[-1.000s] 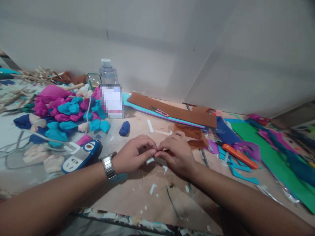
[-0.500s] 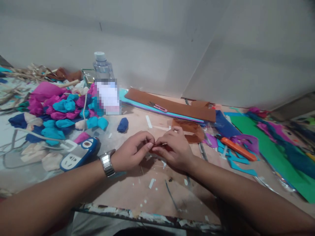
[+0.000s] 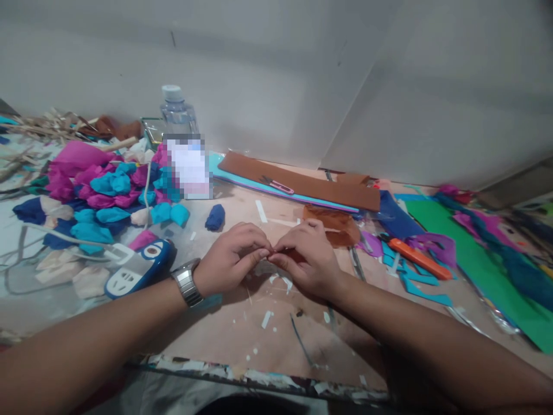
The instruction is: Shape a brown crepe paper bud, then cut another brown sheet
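My left hand (image 3: 235, 257), with a metal-banded watch (image 3: 189, 283) on its wrist, is closed in a pinch at the middle of the table. Its fingertips meet those of my right hand (image 3: 311, 257), which is pinched too. Between them is a small piece of brown crepe paper (image 3: 294, 255), mostly hidden by the fingers. Just behind my right hand lies a larger curled brown piece (image 3: 341, 226). A dark blue paper bundle (image 3: 215, 217) rests beyond my left hand.
Pink, blue and cream paper bundles (image 3: 113, 183) heap up at left, near a blue-and-white power strip (image 3: 140, 270) and a water bottle (image 3: 179, 115). Thread snips (image 3: 280, 186) lie on folded brown paper (image 3: 319, 183). Right of my hands are an orange cutter (image 3: 419, 258) and green paper (image 3: 484, 259).
Both hands stay pinched together in nearly the same place. The fingers of my right hand have shifted slightly around the brown paper, and the whole view has moved a little.
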Motion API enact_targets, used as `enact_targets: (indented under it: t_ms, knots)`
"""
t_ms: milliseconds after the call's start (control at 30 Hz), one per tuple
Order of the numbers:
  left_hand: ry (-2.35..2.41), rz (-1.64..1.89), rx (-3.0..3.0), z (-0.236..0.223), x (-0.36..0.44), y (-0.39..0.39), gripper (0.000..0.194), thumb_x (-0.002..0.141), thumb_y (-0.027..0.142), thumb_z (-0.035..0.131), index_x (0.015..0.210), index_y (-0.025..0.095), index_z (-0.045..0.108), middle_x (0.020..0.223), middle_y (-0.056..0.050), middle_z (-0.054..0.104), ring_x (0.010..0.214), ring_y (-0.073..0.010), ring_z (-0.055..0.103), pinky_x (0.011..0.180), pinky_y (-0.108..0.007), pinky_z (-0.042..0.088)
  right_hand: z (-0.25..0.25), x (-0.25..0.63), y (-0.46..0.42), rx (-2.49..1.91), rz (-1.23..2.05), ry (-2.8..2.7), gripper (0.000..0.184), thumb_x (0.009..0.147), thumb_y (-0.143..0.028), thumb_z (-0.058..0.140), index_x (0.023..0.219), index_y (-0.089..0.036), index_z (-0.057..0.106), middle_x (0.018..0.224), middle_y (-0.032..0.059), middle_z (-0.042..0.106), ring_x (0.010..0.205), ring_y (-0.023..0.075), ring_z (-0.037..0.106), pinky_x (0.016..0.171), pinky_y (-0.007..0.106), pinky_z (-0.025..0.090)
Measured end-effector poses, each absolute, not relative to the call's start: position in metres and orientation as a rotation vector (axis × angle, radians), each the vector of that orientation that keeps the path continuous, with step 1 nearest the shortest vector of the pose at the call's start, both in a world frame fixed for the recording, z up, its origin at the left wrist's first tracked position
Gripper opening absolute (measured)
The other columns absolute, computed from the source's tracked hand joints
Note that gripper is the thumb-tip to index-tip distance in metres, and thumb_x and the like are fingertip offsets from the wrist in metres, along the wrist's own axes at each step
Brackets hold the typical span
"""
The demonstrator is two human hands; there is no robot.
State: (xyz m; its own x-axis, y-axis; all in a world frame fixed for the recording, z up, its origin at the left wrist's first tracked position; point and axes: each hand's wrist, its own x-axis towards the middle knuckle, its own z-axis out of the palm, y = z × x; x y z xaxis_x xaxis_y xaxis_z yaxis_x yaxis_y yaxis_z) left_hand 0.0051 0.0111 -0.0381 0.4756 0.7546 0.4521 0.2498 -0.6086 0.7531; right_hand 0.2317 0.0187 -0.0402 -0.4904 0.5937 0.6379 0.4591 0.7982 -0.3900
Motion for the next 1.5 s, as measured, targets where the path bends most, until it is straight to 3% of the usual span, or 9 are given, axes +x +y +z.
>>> enact_targets:
  t_ms: [133, 400, 533, 633, 867, 1133, 1267, 1333, 1500]
  knots:
    - [0.853, 1.064, 2.033, -0.0389, 0.0061, 0.0121, 0.015, 0.102, 0.028, 0.064, 0.095, 0.019, 0.074, 0.097, -0.006, 0.073, 0.097, -0.0185, 0.066, 0.092, -0.033, 0.05, -0.0399, 0.2319, 0.0183, -0.788, 0.233, -2.174, 0.026, 0.102, -0.049, 0.067, 0.092, -0.024, 0.068, 0.086, 0.0006, 0.078, 0.083, 0.0193, 0.068, 0.096, 0.043, 0.035]
    - [0.857, 1.046, 1.901, -0.0395, 0.0087, 0.0089, 0.019, 0.102, 0.031, 0.062, 0.095, 0.018, 0.073, 0.098, -0.008, 0.071, 0.094, -0.0182, 0.067, 0.088, -0.033, 0.053, -0.0416, 0.2332, 0.0178, -0.727, 0.139, -2.177, 0.006, 0.1, -0.034, 0.073, 0.102, -0.028, 0.074, 0.092, -0.0003, 0.081, 0.087, 0.0202, 0.071, 0.096, 0.046, 0.038]
    - [0.808, 1.022, 1.947, -0.0392, 0.008, 0.0073, 0.01, 0.098, 0.025, 0.065, 0.103, 0.018, 0.07, 0.104, -0.008, 0.07, 0.098, -0.0191, 0.066, 0.091, -0.034, 0.052, -0.0402, 0.2323, 0.0177, -0.69, 0.149, -2.147, 0.007, 0.1, -0.032, 0.071, 0.1, -0.026, 0.071, 0.09, 0.0006, 0.079, 0.085, 0.0199, 0.071, 0.094, 0.046, 0.039]
    - [0.871, 0.977, 1.949, -0.0423, 0.0084, 0.0066, 0.018, 0.094, 0.029, 0.071, 0.109, 0.019, 0.07, 0.108, -0.008, 0.071, 0.099, -0.0202, 0.065, 0.09, -0.034, 0.052, -0.0395, 0.2319, 0.0168, -0.696, 0.19, -2.129, 0.007, 0.101, -0.031, 0.069, 0.098, -0.025, 0.069, 0.089, 0.0007, 0.077, 0.083, 0.0194, 0.07, 0.094, 0.046, 0.038]
    - [0.954, 0.822, 1.963, -0.0469, 0.011, 0.0064, 0.005, 0.091, 0.022, 0.067, 0.094, 0.018, 0.069, 0.091, -0.004, 0.07, 0.086, -0.0181, 0.063, 0.079, -0.031, 0.049, -0.0426, 0.2319, 0.0161, -0.698, 0.288, -2.072, 0.01, 0.101, -0.032, 0.067, 0.095, -0.024, 0.063, 0.087, 0.0018, 0.072, 0.081, 0.0199, 0.066, 0.09, 0.045, 0.041]
    - [0.959, 0.806, 2.124, -0.0457, 0.0095, 0.0065, 0.007, 0.086, 0.013, 0.064, 0.091, 0.017, 0.065, 0.091, -0.004, 0.069, 0.089, -0.0194, 0.061, 0.084, -0.034, 0.046, -0.0417, 0.2303, 0.0171, -0.676, 0.281, -2.007, 0.018, 0.103, -0.037, 0.064, 0.091, -0.023, 0.062, 0.082, 0.0018, 0.069, 0.076, 0.0191, 0.061, 0.083, 0.043, 0.041]
    - [0.972, 0.862, 2.062, -0.0435, 0.0087, 0.0044, 0.028, 0.087, 0.028, 0.074, 0.111, 0.017, 0.064, 0.101, -0.004, 0.069, 0.089, -0.0194, 0.062, 0.081, -0.034, 0.048, -0.0437, 0.2302, 0.0184, -0.662, 0.289, -2.018, 0.012, 0.099, -0.03, 0.07, 0.092, -0.023, 0.063, 0.083, 0.0011, 0.07, 0.077, 0.0185, 0.062, 0.084, 0.043, 0.04]
    - [0.919, 0.933, 2.089, -0.0429, 0.0087, 0.0042, 0.038, 0.087, 0.037, 0.079, 0.116, 0.017, 0.064, 0.11, -0.006, 0.07, 0.098, -0.0214, 0.063, 0.088, -0.036, 0.049, -0.044, 0.2297, 0.0186, -0.658, 0.293, -2.037, 0.01, 0.097, -0.027, 0.072, 0.093, -0.023, 0.064, 0.083, 0.0009, 0.071, 0.077, 0.0184, 0.064, 0.085, 0.043, 0.041]
    - [0.838, 0.982, 2.186, -0.0429, 0.0106, 0.0034, 0.012, 0.096, 0.03, 0.069, 0.093, 0.018, 0.068, 0.092, -0.005, 0.072, 0.092, -0.0201, 0.062, 0.089, -0.036, 0.047, -0.042, 0.2284, 0.0175, -0.657, 0.289, -2.056, 0.011, 0.095, -0.025, 0.073, 0.09, -0.023, 0.063, 0.081, 0.0006, 0.07, 0.076, 0.0185, 0.064, 0.085, 0.044, 0.041]
